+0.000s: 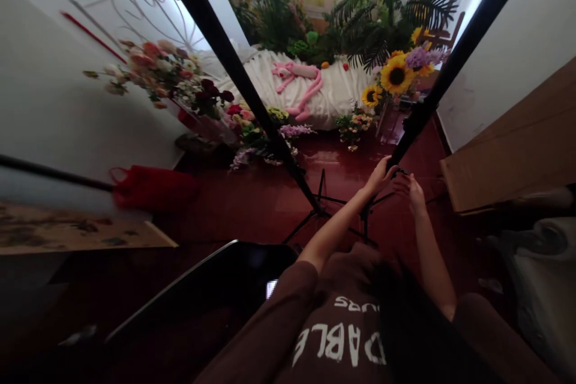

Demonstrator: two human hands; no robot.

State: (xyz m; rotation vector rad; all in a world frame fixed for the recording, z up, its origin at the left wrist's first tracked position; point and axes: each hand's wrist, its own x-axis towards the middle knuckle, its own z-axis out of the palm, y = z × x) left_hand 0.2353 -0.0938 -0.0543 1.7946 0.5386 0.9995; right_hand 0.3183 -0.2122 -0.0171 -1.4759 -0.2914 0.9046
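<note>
Black stand (pixel 468 42): long slanting pole, matte, thicker collar partway down, splayed thin legs on the glossy red floor (pixel 274 192), right of a second black pole (pixel 220 45). Beyond, white draped cloth (pixel 337 96) with a pink plush toy (pixel 310 72); sunflowers (pixel 396 75) alongside. Brown shirt (pixel 346 276) on the wearer: white capitals, upside down from here, seemingly "DABLE" and "URS", partly covered by dark hair. Left hand (pixel 379 178) closed around the lower pole. Right hand (pixel 411 189) open, fingers spread, near a small dark fitting (pixel 399 171); contact unclear.
</note>
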